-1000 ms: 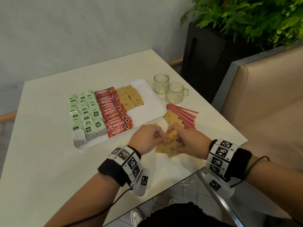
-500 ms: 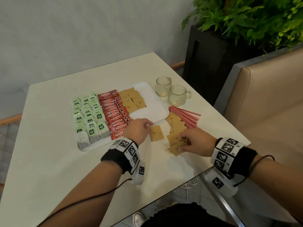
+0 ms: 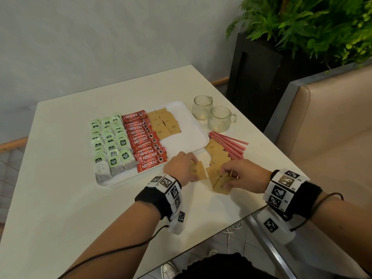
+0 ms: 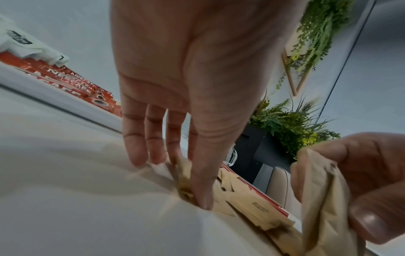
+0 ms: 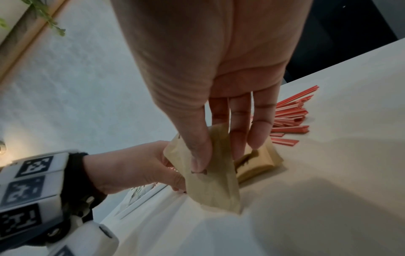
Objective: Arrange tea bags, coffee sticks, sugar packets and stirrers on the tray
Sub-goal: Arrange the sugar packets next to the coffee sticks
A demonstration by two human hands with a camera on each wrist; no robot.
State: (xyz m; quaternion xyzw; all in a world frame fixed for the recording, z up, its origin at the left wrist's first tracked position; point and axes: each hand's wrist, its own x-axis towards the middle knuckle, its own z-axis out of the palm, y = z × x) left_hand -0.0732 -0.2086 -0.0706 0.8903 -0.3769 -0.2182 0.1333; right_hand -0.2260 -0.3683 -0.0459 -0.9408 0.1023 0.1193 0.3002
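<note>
Grey wall behind, a big fern planter (image 3: 314, 37) in the corner and a tan bench (image 3: 332, 137) on the right. The white table (image 3: 60, 198) takes up most of the view. On it sits the white tray (image 3: 193, 125), holding three rows of green tea bags (image 3: 110, 143) on its left side, then a column of red coffee sticks (image 3: 147, 141), then a few brown sugar packets (image 3: 165, 121) toward the far end. Two glass cups (image 3: 213, 115) stand just past the tray's right edge. The red stirrers (image 3: 227, 146) are fanned out on the table near them, right beside a loose pile of packets (image 3: 218, 156).

Left hand (image 3: 181, 168) is just off the tray's near corner, thumb and fingers pinching one packet (image 3: 198, 172) whose edge touches the table. Right hand (image 3: 245, 176) is at the near end of the pile, thumb and fingers gripping another packet (image 5: 210, 175) lifted up at a tilt, more packets lying under its fingertips.
</note>
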